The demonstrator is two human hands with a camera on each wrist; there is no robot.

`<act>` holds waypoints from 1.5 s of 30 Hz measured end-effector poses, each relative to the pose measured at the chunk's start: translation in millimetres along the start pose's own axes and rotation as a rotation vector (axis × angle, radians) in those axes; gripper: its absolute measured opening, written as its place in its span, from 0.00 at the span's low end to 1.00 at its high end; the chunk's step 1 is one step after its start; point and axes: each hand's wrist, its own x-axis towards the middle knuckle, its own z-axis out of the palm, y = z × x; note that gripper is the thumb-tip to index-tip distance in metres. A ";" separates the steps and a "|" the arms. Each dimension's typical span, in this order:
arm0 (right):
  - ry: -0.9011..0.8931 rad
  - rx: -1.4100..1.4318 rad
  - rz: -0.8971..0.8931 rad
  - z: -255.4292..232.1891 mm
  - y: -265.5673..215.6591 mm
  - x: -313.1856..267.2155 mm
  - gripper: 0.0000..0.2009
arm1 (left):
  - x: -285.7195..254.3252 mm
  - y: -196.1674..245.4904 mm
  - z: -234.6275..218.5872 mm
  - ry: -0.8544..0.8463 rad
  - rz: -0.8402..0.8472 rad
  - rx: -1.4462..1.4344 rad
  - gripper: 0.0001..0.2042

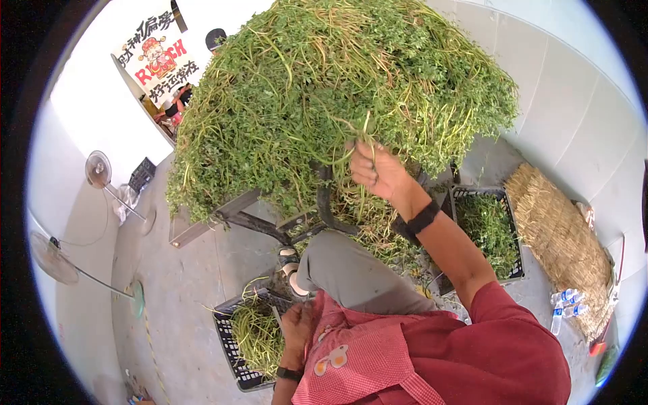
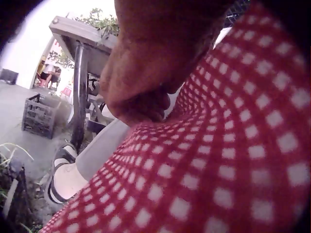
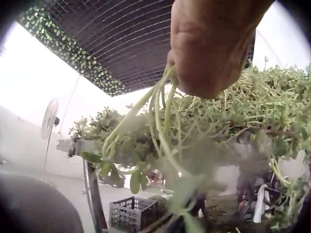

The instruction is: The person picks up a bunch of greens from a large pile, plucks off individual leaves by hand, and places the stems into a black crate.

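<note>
A large heap of green leafy stems (image 1: 324, 88) covers the table. At its near edge the right hand (image 1: 381, 172) pinches a few stems, their ends pointing up past the fingers. In the right wrist view those pinched stems (image 3: 160, 111) hang below the right hand (image 3: 209, 53), leaves blurred near the lens. The left hand (image 1: 298, 325) is low by the lap, beside a crate of cut stems (image 1: 260, 337). In the left wrist view the left hand (image 2: 146, 73) has curled fingers against the red checked apron (image 2: 194, 170); whether it grips the cloth is unclear.
A black crate of greens (image 1: 486, 233) stands right of the table, near a straw mat (image 1: 557, 243) and water bottles (image 1: 567, 307). Two standing fans (image 1: 98, 169) are at the left. The table's metal frame (image 1: 250, 226) and a sandalled foot (image 1: 290, 270) are below the heap.
</note>
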 end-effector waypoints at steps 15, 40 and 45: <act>-0.239 0.093 0.627 16.0 99.8 -98.8 0.15 | 49.2 80.6 2.6 -0.263 -0.046 -1.281 0.23; -0.048 -0.011 0.434 38.7 94.1 -88.2 0.08 | 16.0 95.3 12.3 -0.072 0.109 -0.456 0.14; -0.131 -0.019 0.346 46.7 102.6 -91.6 0.10 | 12.0 96.2 17.3 -0.065 0.137 -0.391 0.14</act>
